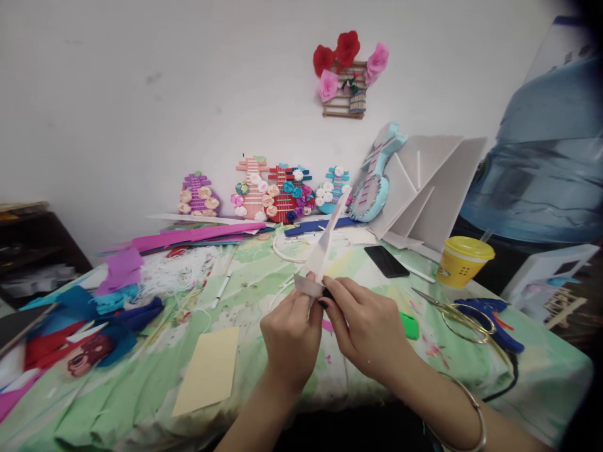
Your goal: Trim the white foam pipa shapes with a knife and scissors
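The left hand was clamped on one white piece, thin, flat and tapered, which rose at a tilt above the table. The right hand was closed at the fingertips on the dark end of one smooth grey strip, which crossed the base of the white piece. Blur obscured the exact contact between the two.

Below lay one wrinkled green-and-white tablecloth. It bore, left of the hands, one rectangular cream sheet, one slender white pen and one tangle of white cord; right of them, one green plastic object, one flat black phone, one pair of gold-handled scissors and one yellow lidded tub.

Along the rear stood five small flower-trimmed instrument models and one larger pale-blue model, leaning beside angular white boards. One slatted wooden frame on the wall carried four large crinkled flowers, two red and two pink.
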`<action>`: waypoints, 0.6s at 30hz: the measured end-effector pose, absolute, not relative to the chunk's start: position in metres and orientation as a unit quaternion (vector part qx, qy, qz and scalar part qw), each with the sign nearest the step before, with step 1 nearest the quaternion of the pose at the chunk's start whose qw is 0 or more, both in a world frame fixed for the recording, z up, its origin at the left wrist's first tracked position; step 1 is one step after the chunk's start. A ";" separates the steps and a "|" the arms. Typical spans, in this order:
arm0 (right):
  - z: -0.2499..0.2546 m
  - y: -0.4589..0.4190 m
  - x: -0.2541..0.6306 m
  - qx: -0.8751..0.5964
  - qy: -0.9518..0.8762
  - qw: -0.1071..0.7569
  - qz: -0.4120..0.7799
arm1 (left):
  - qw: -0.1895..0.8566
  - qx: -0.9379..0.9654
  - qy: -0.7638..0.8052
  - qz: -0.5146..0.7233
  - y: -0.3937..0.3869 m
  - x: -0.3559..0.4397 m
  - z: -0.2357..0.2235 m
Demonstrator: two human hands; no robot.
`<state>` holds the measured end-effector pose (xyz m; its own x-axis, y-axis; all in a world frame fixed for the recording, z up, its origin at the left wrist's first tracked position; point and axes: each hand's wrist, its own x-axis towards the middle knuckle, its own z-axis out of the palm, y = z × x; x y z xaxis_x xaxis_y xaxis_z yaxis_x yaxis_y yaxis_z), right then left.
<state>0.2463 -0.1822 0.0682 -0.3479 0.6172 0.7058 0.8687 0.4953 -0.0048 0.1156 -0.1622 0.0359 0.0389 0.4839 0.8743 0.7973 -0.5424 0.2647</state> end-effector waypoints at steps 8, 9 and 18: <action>0.066 -0.183 0.245 -0.467 -0.798 0.329 -0.193 | 0.137 -0.703 -0.453 -0.530 -0.164 0.117 0.036; 0.065 -0.182 0.245 -0.466 -0.796 0.332 -0.196 | 0.140 -0.703 -0.453 -0.529 -0.164 0.117 0.037; 0.070 -0.180 0.240 -0.474 -0.785 0.339 -0.213 | 0.167 -0.704 -0.423 -0.547 -0.165 0.117 0.042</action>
<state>0.2402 -0.1805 0.0703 -0.3215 0.5992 0.7332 0.8875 0.4607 0.0126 0.1170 -0.1652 0.0416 0.0453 0.4124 0.9099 0.7767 -0.5874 0.2276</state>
